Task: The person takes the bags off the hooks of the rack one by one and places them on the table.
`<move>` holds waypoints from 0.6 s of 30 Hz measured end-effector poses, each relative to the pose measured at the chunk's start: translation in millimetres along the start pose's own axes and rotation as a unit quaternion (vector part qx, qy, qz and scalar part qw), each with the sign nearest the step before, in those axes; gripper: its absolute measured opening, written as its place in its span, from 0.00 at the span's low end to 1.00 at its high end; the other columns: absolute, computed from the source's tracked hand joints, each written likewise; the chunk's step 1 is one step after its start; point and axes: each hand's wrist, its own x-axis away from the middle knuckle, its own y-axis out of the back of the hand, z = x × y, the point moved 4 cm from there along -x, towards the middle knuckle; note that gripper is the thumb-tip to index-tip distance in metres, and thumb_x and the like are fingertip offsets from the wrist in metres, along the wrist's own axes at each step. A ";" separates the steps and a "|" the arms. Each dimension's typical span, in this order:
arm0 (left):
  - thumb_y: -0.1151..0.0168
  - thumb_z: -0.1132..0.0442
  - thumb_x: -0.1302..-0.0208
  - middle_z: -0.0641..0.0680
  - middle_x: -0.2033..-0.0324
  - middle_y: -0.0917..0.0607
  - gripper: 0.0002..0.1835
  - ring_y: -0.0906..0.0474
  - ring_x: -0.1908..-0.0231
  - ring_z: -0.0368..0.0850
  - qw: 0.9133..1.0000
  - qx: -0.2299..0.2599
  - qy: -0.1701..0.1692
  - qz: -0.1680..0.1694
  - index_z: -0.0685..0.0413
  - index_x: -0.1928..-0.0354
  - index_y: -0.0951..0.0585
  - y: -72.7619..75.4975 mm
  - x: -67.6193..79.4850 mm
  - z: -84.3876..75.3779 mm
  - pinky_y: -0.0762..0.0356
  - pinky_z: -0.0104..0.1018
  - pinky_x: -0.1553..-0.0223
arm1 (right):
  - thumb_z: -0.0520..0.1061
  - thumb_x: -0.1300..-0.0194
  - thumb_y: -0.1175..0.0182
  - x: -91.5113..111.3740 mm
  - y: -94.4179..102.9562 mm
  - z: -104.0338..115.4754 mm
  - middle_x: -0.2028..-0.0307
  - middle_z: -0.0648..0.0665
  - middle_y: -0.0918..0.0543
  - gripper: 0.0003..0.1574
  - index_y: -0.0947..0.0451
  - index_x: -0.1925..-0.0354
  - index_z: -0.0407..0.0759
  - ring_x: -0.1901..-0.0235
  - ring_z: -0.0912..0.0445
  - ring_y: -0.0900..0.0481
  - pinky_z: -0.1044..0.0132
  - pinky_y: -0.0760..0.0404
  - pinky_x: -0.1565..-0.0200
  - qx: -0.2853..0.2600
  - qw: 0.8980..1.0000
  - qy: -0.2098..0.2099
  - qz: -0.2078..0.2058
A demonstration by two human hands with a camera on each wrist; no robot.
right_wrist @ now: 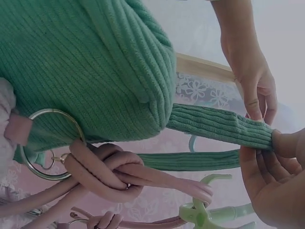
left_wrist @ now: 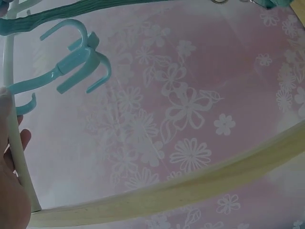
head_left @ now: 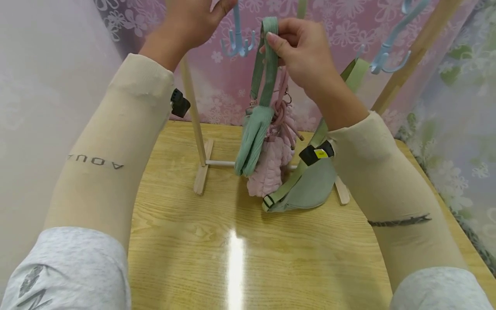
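Note:
Near the top of the head view, my left hand (head_left: 187, 21) is raised beside a light-blue multi-prong hook (head_left: 237, 43). Its thumb and fingers pinch the hook's stem by the rod, as the left wrist view shows of the hook (left_wrist: 78, 62). My right hand (head_left: 310, 54) pinches the upper loop of a ribbed green strap (head_left: 270, 82), just right of that hook. A green corduroy bag (head_left: 253, 137) hangs from the strap. Behind it is a pink puffy bag (head_left: 267, 170) with a knotted pink cord (right_wrist: 105, 176), which loops over a light-green hook (right_wrist: 193, 214).
A sage waist bag (head_left: 311, 189) hangs by its light-green strap (head_left: 356, 75) near another blue hook (head_left: 381, 58) at right. The wooden rack's posts (head_left: 193, 116) and feet (head_left: 202, 178) stand on the wood-grain table (head_left: 186, 245). A flowered pink cloth (head_left: 221, 86) hangs behind.

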 end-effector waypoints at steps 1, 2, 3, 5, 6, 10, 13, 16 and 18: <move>0.64 0.41 0.32 0.49 0.33 0.42 0.28 0.52 0.34 0.45 1.000 -0.003 -0.003 -0.009 0.39 0.33 0.40 0.0 0.3 1.1 0.65 0.38 0.33 | 0.44 0.38 0.47 1.0 -0.6 -0.3 0.61 0.44 0.20 0.19 0.26 0.51 0.36 0.59 0.53 0.22 0.66 0.24 0.56 -0.002 1.000 -0.003 0.006; 0.65 0.40 0.32 0.49 0.33 0.42 0.29 0.51 0.34 0.45 1.000 -0.005 -0.005 -0.017 0.39 0.33 0.40 0.1 0.6 1.8 0.65 0.37 0.33 | 0.44 0.38 0.47 2.1 -1.3 -0.6 0.60 0.44 0.20 0.19 0.26 0.50 0.36 0.58 0.53 0.22 0.66 0.24 0.55 -0.004 1.000 -0.003 0.011; 0.65 0.39 0.33 0.49 0.34 0.42 0.29 0.51 0.34 0.45 1.000 -0.006 -0.008 -0.022 0.39 0.33 0.40 0.0 0.9 2.3 0.65 0.37 0.33 | 0.44 0.38 0.47 3.2 -2.0 -0.9 0.60 0.44 0.21 0.19 0.26 0.50 0.36 0.58 0.53 0.22 0.67 0.24 0.55 -0.006 1.000 -0.003 0.016; 0.65 0.39 0.33 0.49 0.33 0.43 0.30 0.52 0.34 0.45 1.000 -0.009 -0.009 -0.025 0.39 0.32 0.42 0.0 1.3 2.9 0.66 0.37 0.33 | 0.43 0.37 0.48 5.3 -3.1 -1.8 0.60 0.44 0.21 0.19 0.27 0.50 0.36 0.58 0.53 0.22 0.66 0.24 0.54 -0.010 1.000 -0.002 0.021; 0.65 0.38 0.33 0.50 0.33 0.43 0.30 0.52 0.34 0.45 1.000 -0.008 -0.007 -0.025 0.38 0.32 0.42 -0.2 1.8 3.3 0.67 0.37 0.33 | 0.43 0.37 0.48 6.3 -3.5 -2.2 0.61 0.44 0.21 0.19 0.27 0.50 0.36 0.58 0.53 0.22 0.66 0.24 0.54 -0.011 1.000 0.001 0.023; 0.63 0.38 0.34 0.49 0.32 0.45 0.31 0.54 0.33 0.44 1.000 0.011 0.004 -0.027 0.39 0.32 0.44 -0.7 6.5 5.9 0.69 0.33 0.34 | 0.43 0.37 0.48 8.8 -5.6 -3.9 0.62 0.45 0.20 0.18 0.26 0.51 0.35 0.60 0.54 0.23 0.67 0.23 0.56 -0.008 0.999 0.011 0.031; 0.60 0.39 0.34 0.49 0.32 0.45 0.32 0.55 0.33 0.44 0.999 0.030 -0.003 -0.037 0.42 0.32 0.43 -0.5 12.5 7.5 0.70 0.30 0.35 | 0.43 0.37 0.48 10.6 -7.7 -5.4 0.63 0.45 0.20 0.17 0.26 0.52 0.35 0.61 0.54 0.23 0.66 0.24 0.57 0.002 0.999 0.017 0.042; 0.59 0.41 0.33 0.50 0.32 0.44 0.31 0.54 0.33 0.44 0.997 0.046 -0.021 -0.055 0.46 0.32 0.42 0.3 18.9 7.9 0.69 0.28 0.35 | 0.44 0.36 0.48 13.0 -9.3 -8.2 0.64 0.44 0.20 0.17 0.25 0.53 0.35 0.61 0.53 0.23 0.66 0.24 0.57 0.014 0.998 0.015 0.054; 0.56 0.45 0.32 0.51 0.34 0.41 0.29 0.51 0.34 0.43 0.993 0.064 -0.042 -0.091 0.49 0.33 0.40 1.2 24.1 9.1 0.66 0.27 0.35 | 0.45 0.36 0.48 15.1 -10.0 -11.1 0.63 0.44 0.20 0.17 0.25 0.53 0.36 0.61 0.52 0.22 0.67 0.24 0.57 0.027 0.998 0.012 0.064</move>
